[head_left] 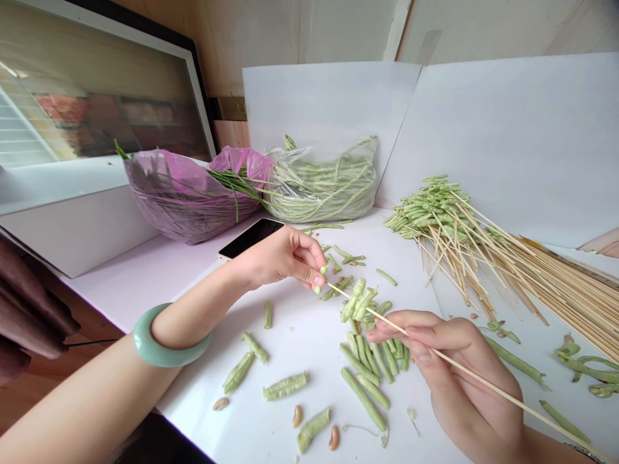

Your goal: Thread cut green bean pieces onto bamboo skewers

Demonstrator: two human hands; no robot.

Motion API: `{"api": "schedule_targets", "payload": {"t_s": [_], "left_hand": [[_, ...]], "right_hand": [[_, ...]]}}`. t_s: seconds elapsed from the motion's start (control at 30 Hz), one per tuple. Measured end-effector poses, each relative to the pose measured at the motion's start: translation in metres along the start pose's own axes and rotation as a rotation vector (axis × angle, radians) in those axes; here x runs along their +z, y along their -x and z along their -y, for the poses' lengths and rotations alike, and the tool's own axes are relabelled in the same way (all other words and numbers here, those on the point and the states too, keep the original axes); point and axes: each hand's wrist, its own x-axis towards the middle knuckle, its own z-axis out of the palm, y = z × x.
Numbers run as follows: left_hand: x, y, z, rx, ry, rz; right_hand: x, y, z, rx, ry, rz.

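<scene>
Head view: a white table (309, 341) is being looked down on.
Left hand (278, 258): a bean piece (322, 270) is being pinched at the fingertips, partly hidden by them.
Bamboo skewer (425, 348): its tip is being held at that piece; whether it pierces cannot be made out.
Cut green beans (362, 364): a heap is being crossed by the skewer, between both hands.
Right hand (459, 367): the skewer is being clenched between thumb and fingers, with the wrist cut off by the frame.

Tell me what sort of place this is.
Probably a makeshift indoor food-prep spot, perhaps at home: cut green beans lie on a white counter, beside bamboo skewers, a plastic bag of beans and a smartphone.
</scene>
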Motion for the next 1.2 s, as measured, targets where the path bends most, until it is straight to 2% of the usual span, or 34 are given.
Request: {"api": "schedule_targets", "payload": {"t_s": [0.23, 0.37, 0.43, 0.5, 0.53, 0.6, 0.63, 0.7, 0.77, 0.83, 0.93, 1.07, 1.2], "left_hand": [[0.015, 0.000, 0.011, -0.011, 0.077, 0.190], [0.019, 0.000, 0.009, 0.014, 0.035, 0.210], [0.015, 0.002, 0.003, 0.054, -0.105, 0.182], [0.008, 0.006, -0.005, 0.088, -0.420, 0.067], [0.003, 0.009, -0.009, 0.083, -0.649, -0.063], [-0.006, 0.015, -0.014, -0.058, -1.050, -0.327], [-0.010, 0.018, -0.016, -0.144, -1.174, -0.404], [-0.017, 0.023, -0.019, -0.294, -1.313, -0.458], [-0.019, 0.026, -0.022, -0.424, -1.335, -0.378], [-0.018, 0.028, -0.024, -0.517, -1.286, -0.230], [-0.010, 0.030, -0.027, -0.549, -1.203, -0.042], [0.001, 0.033, -0.027, -0.479, -1.186, 0.063], [0.005, 0.037, -0.027, -0.443, -1.120, 0.047]], "right_hand": [[0.002, -0.001, 0.000, 0.025, 0.044, 0.061], [0.001, -0.001, 0.000, 0.028, 0.067, 0.066], [0.001, -0.001, 0.000, 0.045, 0.046, 0.042], [0.002, -0.002, -0.001, 0.060, 0.010, 0.005], [0.002, -0.002, -0.001, 0.065, -0.003, -0.013], [0.003, -0.002, -0.001, 0.074, -0.006, -0.031], [0.003, -0.003, -0.002, 0.078, 0.003, -0.031], [0.003, -0.002, -0.003, 0.084, 0.021, -0.027], [0.002, -0.002, -0.004, 0.085, 0.035, -0.023], [0.002, -0.001, -0.005, 0.085, 0.042, -0.021], [0.002, -0.002, -0.004, 0.090, 0.034, -0.023], [0.002, -0.003, -0.002, 0.090, 0.014, -0.026], [0.002, -0.003, -0.002, 0.087, 0.017, -0.028]]}}
